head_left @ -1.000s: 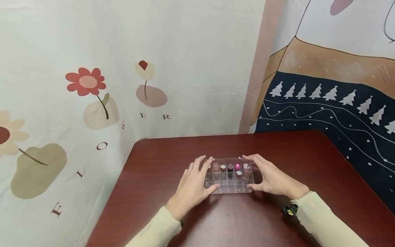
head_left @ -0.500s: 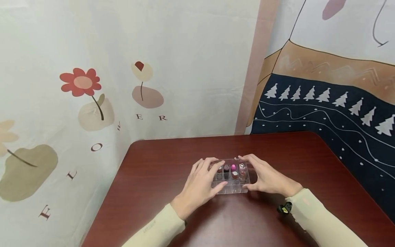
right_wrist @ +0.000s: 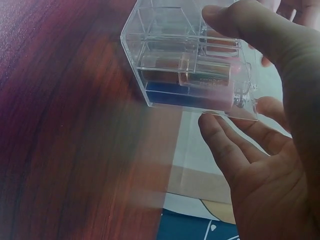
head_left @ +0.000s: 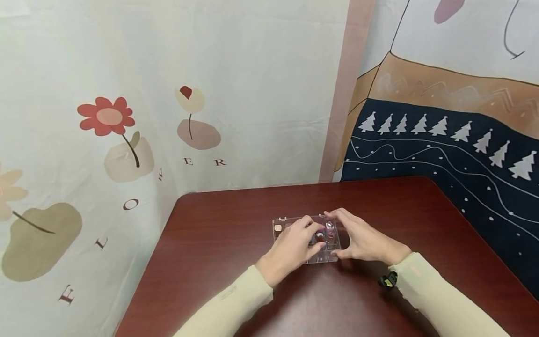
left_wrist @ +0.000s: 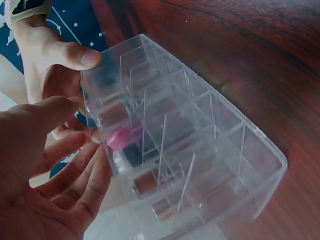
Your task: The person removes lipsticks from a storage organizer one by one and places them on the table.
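A clear plastic divided organizer point(head_left: 325, 257) stands on the table, with small cosmetic tubes that look like lipsticks in its compartments. My right hand point(head_left: 366, 241) grips its right end, thumb at the front edge and fingers at the back. Over the middle of the case is my left hand point(head_left: 292, 245), thumb and fingers apart beside a brown-topped tube point(head_left: 320, 236); I see no tube held. A bright pink rounded top point(left_wrist: 119, 137) shows in the left wrist view. In the right wrist view a tube with a dark blue body point(right_wrist: 170, 94) lies along the end compartment.
The dark red-brown wooden table point(head_left: 219, 243) reaches back to a pale curtain point(head_left: 261, 93) printed with flowers and letters. To the right hangs a dark blue cloth point(head_left: 442, 159) with white trees. A black band point(head_left: 388, 281) is at my right wrist.
My left hand has left the case's left end and moved right, over the middle compartments, uncovering the left end. The right hand has kept its hold on the organizer.
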`<state>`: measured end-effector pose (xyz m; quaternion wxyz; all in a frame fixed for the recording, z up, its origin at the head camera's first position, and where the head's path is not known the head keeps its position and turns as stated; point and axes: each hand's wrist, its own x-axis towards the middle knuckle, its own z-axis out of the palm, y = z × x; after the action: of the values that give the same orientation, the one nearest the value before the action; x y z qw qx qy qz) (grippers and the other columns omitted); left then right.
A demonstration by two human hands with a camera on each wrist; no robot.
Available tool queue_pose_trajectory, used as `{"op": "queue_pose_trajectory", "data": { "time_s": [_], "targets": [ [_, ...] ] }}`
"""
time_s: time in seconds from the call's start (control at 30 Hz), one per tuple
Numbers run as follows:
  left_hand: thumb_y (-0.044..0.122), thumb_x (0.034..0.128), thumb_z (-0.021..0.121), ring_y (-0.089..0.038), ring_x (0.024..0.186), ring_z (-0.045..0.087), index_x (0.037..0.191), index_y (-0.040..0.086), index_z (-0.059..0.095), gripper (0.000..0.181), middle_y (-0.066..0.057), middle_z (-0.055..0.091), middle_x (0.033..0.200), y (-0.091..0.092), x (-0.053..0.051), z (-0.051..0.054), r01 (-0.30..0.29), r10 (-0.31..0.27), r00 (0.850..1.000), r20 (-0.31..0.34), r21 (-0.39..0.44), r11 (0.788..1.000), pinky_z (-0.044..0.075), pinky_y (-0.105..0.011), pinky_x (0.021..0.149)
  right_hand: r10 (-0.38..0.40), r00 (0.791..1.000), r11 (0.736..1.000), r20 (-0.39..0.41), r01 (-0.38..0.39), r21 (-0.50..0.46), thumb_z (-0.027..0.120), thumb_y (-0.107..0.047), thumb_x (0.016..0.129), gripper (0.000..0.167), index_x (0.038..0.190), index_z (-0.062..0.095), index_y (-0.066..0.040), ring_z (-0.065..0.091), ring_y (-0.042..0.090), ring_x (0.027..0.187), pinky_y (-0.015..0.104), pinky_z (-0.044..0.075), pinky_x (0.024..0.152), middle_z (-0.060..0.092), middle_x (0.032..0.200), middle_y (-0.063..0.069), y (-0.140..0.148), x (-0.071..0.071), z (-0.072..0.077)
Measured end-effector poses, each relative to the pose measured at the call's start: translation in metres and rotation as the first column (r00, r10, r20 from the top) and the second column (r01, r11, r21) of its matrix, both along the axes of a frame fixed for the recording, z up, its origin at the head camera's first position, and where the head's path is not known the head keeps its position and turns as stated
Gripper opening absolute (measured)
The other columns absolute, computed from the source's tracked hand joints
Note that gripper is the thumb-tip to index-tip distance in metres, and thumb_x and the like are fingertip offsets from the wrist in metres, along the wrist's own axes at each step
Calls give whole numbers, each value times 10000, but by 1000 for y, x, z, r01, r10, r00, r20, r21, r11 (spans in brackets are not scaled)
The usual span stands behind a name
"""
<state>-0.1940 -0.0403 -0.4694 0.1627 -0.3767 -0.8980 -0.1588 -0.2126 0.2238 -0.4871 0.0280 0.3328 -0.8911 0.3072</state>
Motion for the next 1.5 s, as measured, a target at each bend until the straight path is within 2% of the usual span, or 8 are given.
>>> {"op": "queue_pose_trajectory", "data": {
  "time_s": [0.17,0.37,0.6,0.87,1.0,1.2,1.33,1.5],
  "targets": [
    [299,1046,907,-126,906,773,1295,116,830,319,-19,758,1171,8,-4,-3,-17,17,1000,14,-20,1000,665,-235,834,1,999,1000,-35,0,10,1082,-157,772,947,1559,560,-80,760,271,1392,551,645,1160,640,1613,121,1,-3,1],
    [300,1054,900,-136,966,815,1263,124,835,281,-17,769,1208,13,-5,-4,-58,59,998,23,-67,996,689,-253,869,-1,1000,1000,-9,1,10,1064,-169,798,949,1589,546,-87,743,260,1399,557,636,1172,629,1625,112,0,-3,1],
    [260,1051,902,-158,961,836,1190,121,829,210,-23,778,1166,16,-6,-8,-63,65,998,22,-81,995,693,-257,852,5,1000,1000,-13,-4,23,1077,-185,793,941,1571,558,-82,736,241,1382,539,642,1167,638,1615,99,-2,-4,-1],
    [262,1059,893,-151,960,826,1178,125,823,194,-19,779,1142,17,-7,-4,-58,61,998,36,-74,996,687,-252,842,-5,1000,999,-24,6,35,1094,-218,788,941,1554,558,-113,745,218,1343,514,659,1145,651,1566,76,-1,-5,1],
    [270,1056,897,-151,979,827,1203,134,827,212,-13,777,1151,18,-5,-4,-57,59,997,39,-48,997,690,-249,850,-3,999,999,-32,4,31,1084,-221,792,937,1555,551,-117,745,200,1318,485,665,1136,653,1543,67,2,-3,-2],
    [229,1034,919,-110,878,789,1201,137,836,208,2,753,1089,13,-5,-2,-4,5,1000,-17,32,999,659,-192,789,-9,997,1000,-82,11,18,1071,-204,779,924,1540,560,-80,756,199,1294,465,670,1112,660,1518,70,3,1,-7],
    [175,1017,928,-94,839,760,1212,116,841,221,-11,764,1084,6,-6,7,25,-20,998,-51,102,994,647,-189,765,-7,995,1000,-101,9,19,1068,-197,774,909,1524,567,-85,762,189,1271,463,678,1094,667,1503,66,0,0,-4],
    [164,1017,923,-101,852,768,1232,111,841,236,-20,779,1110,-6,-6,21,36,-19,995,-99,176,984,666,-223,778,-12,996,1000,-88,14,28,1069,-223,787,906,1528,561,-102,765,194,1273,468,682,1093,667,1524,81,-2,-1,-1]
  ]
}}
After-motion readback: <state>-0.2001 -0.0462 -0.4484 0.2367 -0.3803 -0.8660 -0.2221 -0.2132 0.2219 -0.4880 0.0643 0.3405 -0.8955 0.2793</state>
